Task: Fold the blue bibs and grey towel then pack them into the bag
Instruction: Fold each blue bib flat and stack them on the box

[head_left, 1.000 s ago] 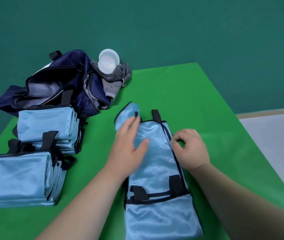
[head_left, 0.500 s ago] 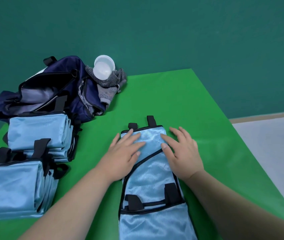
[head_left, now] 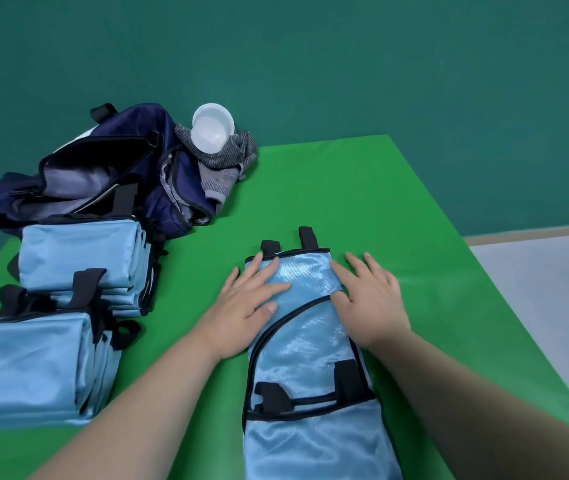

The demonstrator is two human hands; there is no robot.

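Now the far end of the blue bib (head_left: 305, 327) at table centre has been folded over and is pressed flat by the open left hand (head_left: 245, 306) and right hand (head_left: 368, 299), nothing gripped, so another fold seems due.

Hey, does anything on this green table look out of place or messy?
Yes: a white plastic cup lies tipped on its side atop the crumpled grey knitted towel, which spills unfolded beside the open navy bag. Nothing looks spilled.
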